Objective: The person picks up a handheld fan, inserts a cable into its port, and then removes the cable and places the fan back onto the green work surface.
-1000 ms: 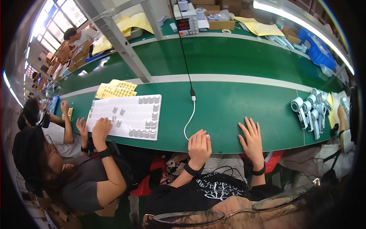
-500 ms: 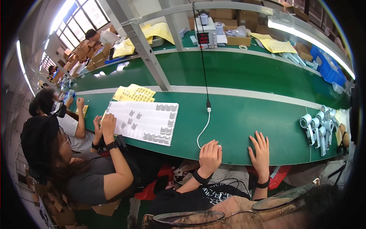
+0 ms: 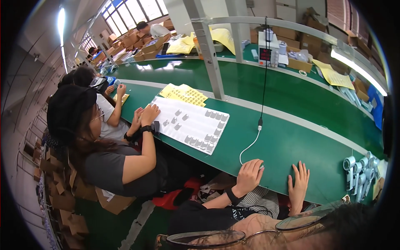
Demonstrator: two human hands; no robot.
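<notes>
At the near edge of the green bench, my left hand (image 3: 249,175) is closed round the end of a white charging cable (image 3: 248,146). A small pale bit shows at its fingertips; the rest of what it grips is hidden. The cable curves up to join a black cord (image 3: 264,89) that hangs from the overhead rail. My right hand (image 3: 298,181) rests on the bench with its fingers spread, holding nothing. Further right stand several light-blue handheld fans (image 3: 359,175), bunched together.
To the left, a co-worker (image 3: 121,154) has both hands at a white sheet (image 3: 187,125) with grey stickers. Yellow sticker sheets (image 3: 183,95) lie behind it. A metal post (image 3: 210,58) rises from the bench's back rail. Cardboard boxes (image 3: 114,202) stand on the floor.
The view has turned to the left, so the bench and everything on it sit further right in the picture. Both my hands keep about the same pose on the bench.
</notes>
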